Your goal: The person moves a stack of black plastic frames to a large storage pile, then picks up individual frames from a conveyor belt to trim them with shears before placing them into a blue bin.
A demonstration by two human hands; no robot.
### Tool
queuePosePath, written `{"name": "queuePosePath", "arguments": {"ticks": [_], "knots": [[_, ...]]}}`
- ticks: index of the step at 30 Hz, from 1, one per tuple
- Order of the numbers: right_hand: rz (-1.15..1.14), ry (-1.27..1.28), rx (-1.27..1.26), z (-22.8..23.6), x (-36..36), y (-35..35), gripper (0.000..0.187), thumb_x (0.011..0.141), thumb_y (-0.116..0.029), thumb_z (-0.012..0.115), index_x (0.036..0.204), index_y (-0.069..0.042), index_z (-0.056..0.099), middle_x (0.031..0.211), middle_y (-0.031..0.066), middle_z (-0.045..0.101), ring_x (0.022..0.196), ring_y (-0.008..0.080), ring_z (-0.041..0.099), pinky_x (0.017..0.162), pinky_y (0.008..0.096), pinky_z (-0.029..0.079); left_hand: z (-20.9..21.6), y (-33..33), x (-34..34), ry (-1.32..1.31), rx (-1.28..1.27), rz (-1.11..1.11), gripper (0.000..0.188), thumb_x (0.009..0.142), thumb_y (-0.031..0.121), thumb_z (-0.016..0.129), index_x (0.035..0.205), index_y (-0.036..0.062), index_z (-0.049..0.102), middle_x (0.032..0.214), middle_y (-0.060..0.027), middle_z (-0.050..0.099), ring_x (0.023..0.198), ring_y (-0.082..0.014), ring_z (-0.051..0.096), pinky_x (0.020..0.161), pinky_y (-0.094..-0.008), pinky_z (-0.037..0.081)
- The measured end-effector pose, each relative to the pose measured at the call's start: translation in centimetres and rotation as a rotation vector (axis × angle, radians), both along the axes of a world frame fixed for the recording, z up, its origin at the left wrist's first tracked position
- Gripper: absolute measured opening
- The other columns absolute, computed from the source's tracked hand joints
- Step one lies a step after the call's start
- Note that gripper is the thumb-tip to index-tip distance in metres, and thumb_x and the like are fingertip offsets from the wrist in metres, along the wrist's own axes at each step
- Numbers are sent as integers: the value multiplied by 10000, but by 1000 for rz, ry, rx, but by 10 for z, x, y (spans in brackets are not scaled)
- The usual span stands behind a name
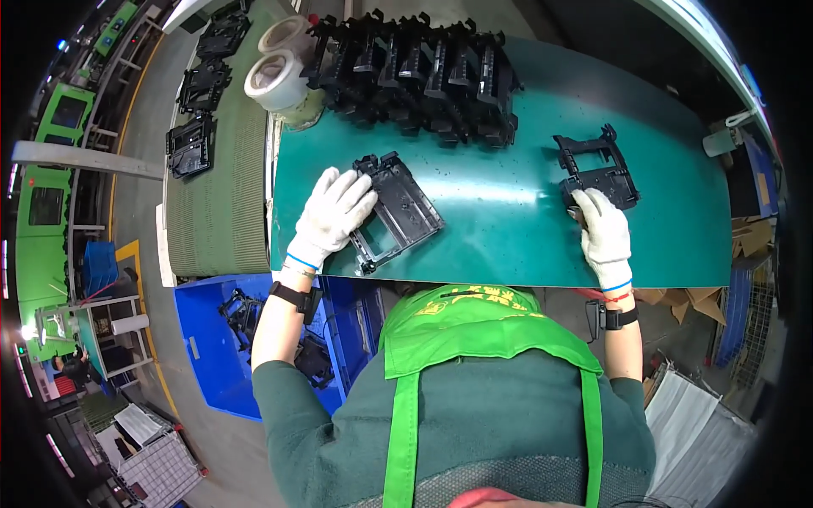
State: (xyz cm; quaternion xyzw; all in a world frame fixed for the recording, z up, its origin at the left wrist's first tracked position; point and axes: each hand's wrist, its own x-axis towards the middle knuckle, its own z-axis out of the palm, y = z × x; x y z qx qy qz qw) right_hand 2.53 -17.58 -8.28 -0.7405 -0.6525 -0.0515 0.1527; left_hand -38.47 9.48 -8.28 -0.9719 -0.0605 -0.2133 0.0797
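Note:
My left hand [334,212], in a white glove, grips the left edge of a black plastic frame [408,203]. This frame lies slanted on the green table, a rectangular opening along its lower left side and one corner close to the table's front edge. Farther right, my gloved right hand [604,229] is closed on the near edge of a second black plastic frame [611,181]. Its open, pronged end points away from me. The right fingertips bend over the edge, and a small brownish patch shows beside them; what it is I cannot make out.
Several black frames stand in a row [415,76] at the table's back, beside tape rolls [275,76]. More parts [190,146] sit on the conveyor belt [216,220] at left. A blue bin [203,364] holding black parts is below. A cup [720,143] stands at the right edge.

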Motion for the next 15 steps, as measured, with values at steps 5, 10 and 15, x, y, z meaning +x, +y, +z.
{"name": "queuePosePath", "arguments": {"ticks": [5, 10, 15], "knots": [[30, 49, -20, -5, -12, 9, 516, 756, 39, 719, 1253, -91, 664, 1228, 186, 663, 1050, 390, 662, 873, 446, 545, -9, 7, -3, -38, -67, -21, 388, 750, 112, 752, 1124, 42, 673, 1110, -147, 659, 1000, -332, 638, 867, -457, 525], [30, 65, 154, 6, -19, 9, 484, 771, 15, 736, 1239, -94, 677, 1204, 174, 677, 1013, 383, 673, 843, 441, 549, -1, -21, -18, -204, -278, 326, 339, 842, 161, 759, 1152, 57, 672, 863, -87, 682, 758, -246, 660, 698, -357, 546], [69, 51, 49, 9, -20, 4, 465, 769, -5, 750, 1222, -93, 687, 1173, 164, 684, 983, 377, 676, 822, 442, 547, 33, -23, -13, -153, -1400, 919, 274, 937, 227, 716, 1154, 65, 673, 708, -24, 633, 593, -138, 592, 572, -284, 492]]}}
